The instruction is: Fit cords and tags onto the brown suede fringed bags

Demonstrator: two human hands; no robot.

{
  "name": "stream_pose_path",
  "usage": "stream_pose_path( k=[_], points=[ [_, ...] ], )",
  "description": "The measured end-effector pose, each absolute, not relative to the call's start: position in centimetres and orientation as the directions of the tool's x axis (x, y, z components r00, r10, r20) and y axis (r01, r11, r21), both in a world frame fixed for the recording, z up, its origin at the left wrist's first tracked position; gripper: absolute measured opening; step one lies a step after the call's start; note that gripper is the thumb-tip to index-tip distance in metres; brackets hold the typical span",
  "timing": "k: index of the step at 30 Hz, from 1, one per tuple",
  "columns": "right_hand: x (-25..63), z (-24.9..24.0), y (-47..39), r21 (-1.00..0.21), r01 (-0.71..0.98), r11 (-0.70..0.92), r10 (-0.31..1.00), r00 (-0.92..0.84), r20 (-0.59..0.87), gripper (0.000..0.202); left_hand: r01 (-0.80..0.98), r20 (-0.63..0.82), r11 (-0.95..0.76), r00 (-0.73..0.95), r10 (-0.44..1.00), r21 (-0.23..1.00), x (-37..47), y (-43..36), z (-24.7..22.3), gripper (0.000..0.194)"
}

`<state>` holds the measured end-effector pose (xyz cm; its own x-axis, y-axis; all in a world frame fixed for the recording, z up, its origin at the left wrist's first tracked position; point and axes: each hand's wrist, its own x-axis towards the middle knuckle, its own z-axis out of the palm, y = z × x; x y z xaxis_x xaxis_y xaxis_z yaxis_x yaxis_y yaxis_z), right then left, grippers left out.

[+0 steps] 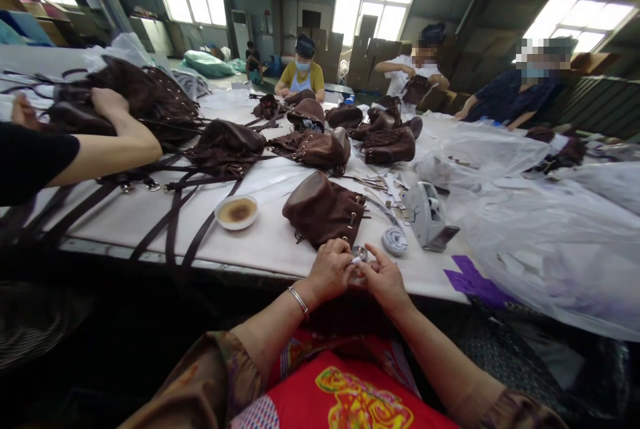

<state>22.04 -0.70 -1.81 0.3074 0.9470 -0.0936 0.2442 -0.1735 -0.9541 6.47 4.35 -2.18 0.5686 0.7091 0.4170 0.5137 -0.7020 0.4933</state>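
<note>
Just in front of a brown leather drawstring bag (324, 209), my two hands meet at the table's front edge. My left hand (331, 270) is closed, its fingertips pinching a small white piece (356, 260). Close against it is my right hand (384, 280), with the index finger stretched forward and the thumb at the same white piece; its other fingers are curled and partly hidden. Something small and shiny shows just beyond the fingertips, too small to name. The bag lies on its side, its metal eyelets towards my hands.
A white bowl (237, 212) of brownish stuff stands left of the bag. To the right are a rolled white tape (395, 241), a grey tape dispenser (429, 216) and plastic sheeting (550, 242). More brown bags (320, 146) lie behind. A co-worker's arm (113, 142) reaches in from the left.
</note>
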Motion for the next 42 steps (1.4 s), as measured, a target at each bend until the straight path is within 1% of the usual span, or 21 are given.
stream_pose_path(
  k=[3, 5, 10, 13, 18, 23, 26, 29, 32, 34, 39, 40, 42],
  points=[
    [21.9, -2.0, -0.9, -0.958, 0.241, -0.157, 0.944, 0.321, -0.074, 0.077, 0.512, 0.418, -0.702, 0.567, 0.709, 0.495, 6.4, 4.4, -2.1, 0.015],
    [21.8, -2.1, -1.2, -0.974, 0.185, -0.133, 0.946, 0.316, -0.069, 0.075, 0.505, 0.417, -0.703, 0.571, 0.707, 0.501, 6.4, 4.3, -2.1, 0.014],
    [21.4, -1.7, -2.0, -0.987, -0.104, -0.119, 0.953, 0.269, -0.143, 0.06, 0.504, 0.413, -0.704, 0.576, 0.706, 0.501, 6.3, 4.2, -2.1, 0.014],
    [21.3, -1.2, -2.1, -0.965, -0.233, -0.12, 0.949, 0.257, -0.18, 0.058, 0.511, 0.414, -0.7, 0.569, 0.71, 0.499, 6.4, 4.2, -2.1, 0.017],
    [21.1, -0.4, -1.4, -0.963, -0.261, -0.069, 0.96, 0.246, -0.135, 0.057, 0.514, 0.409, -0.701, 0.574, 0.709, 0.494, 6.4, 4.2, -2.0, 0.019],
    [21.0, 0.3, -0.4, -0.96, -0.277, -0.039, 0.983, 0.164, -0.087, 0.057, 0.524, 0.41, -0.71, 0.582, 0.702, 0.471, 6.3, 4.2, -2.0, 0.016],
    [21.0, 0.7, -0.4, -0.948, -0.304, -0.092, 0.988, 0.089, -0.124, 0.061, 0.528, 0.415, -0.704, 0.571, 0.708, 0.474, 6.3, 4.2, -2.1, 0.023],
    [21.2, 0.9, -1.0, -0.932, -0.334, -0.144, 0.984, 0.049, -0.17, 0.062, 0.519, 0.409, -0.701, 0.574, 0.71, 0.489, 6.2, 4.1, -2.2, 0.024],
    [21.4, 1.1, -1.5, -0.935, -0.326, -0.143, 0.981, 0.077, -0.177, 0.053, 0.495, 0.408, -0.706, 0.584, 0.702, 0.507, 6.1, 4.2, -2.1, 0.019],
    [21.5, 1.1, -1.6, -0.922, -0.361, -0.138, 0.977, 0.103, -0.186, 0.047, 0.494, 0.415, -0.708, 0.581, 0.7, 0.505, 6.1, 4.2, -2.0, 0.015],
    [22.0, 1.2, -1.3, -0.782, -0.598, -0.176, 0.955, 0.087, -0.282, 0.038, 0.502, 0.422, -0.709, 0.574, 0.702, 0.496, 6.2, 4.2, -1.9, 0.015],
    [22.0, 1.1, -1.4, -0.769, -0.614, -0.178, 0.954, 0.084, -0.288, 0.036, 0.502, 0.421, -0.71, 0.576, 0.701, 0.494, 6.3, 4.2, -2.0, 0.015],
    [22.2, 0.9, -1.5, -0.8, -0.573, -0.177, 0.951, 0.11, -0.289, 0.033, 0.506, 0.421, -0.71, 0.576, 0.701, 0.49, 6.3, 4.2, -2.0, 0.017]
  ],
)
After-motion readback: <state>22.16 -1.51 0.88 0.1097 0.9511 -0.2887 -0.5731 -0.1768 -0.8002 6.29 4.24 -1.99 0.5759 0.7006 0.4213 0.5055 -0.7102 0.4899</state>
